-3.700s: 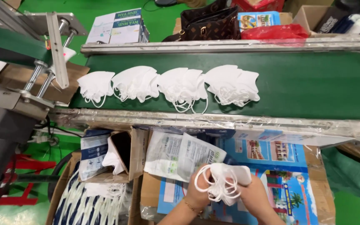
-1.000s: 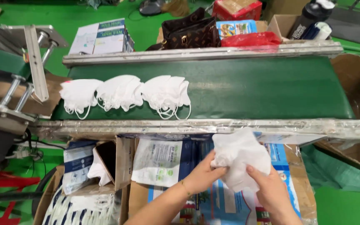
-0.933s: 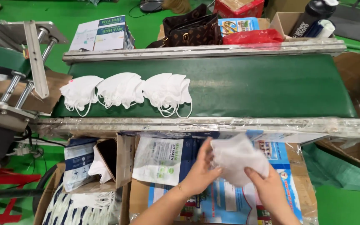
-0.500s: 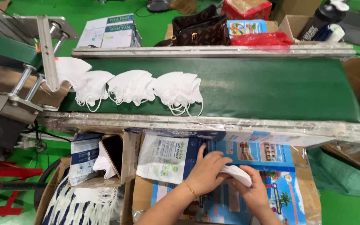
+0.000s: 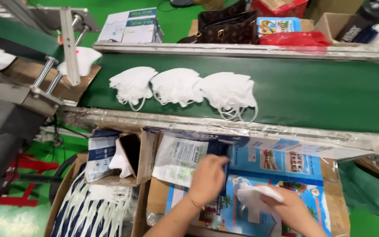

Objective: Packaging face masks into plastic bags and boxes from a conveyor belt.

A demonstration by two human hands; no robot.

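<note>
Beyond the right hand [image 5: 288, 210] gripping a folded mask [image 5: 254, 196], three mask stacks [image 5: 183, 87] lie on the conveyor belt [image 5: 321, 94], the left hand [image 5: 208, 177] just left, a packet [image 5: 178, 158] further left.

Support surfaces: green conveyor belt and printed cardboard sheet.

I see the green conveyor belt [image 5: 312, 94] carrying three stacks of white masks [image 5: 178, 85] in a row, overlapping at their edges, toward its left end; the right stretch is bare. Nearer me, below the belt's film-wrapped metal rail [image 5: 163, 123], a blue printed cardboard sheet [image 5: 286, 160] carries a white printed pouch [image 5: 176, 160] at its left edge.
</note>
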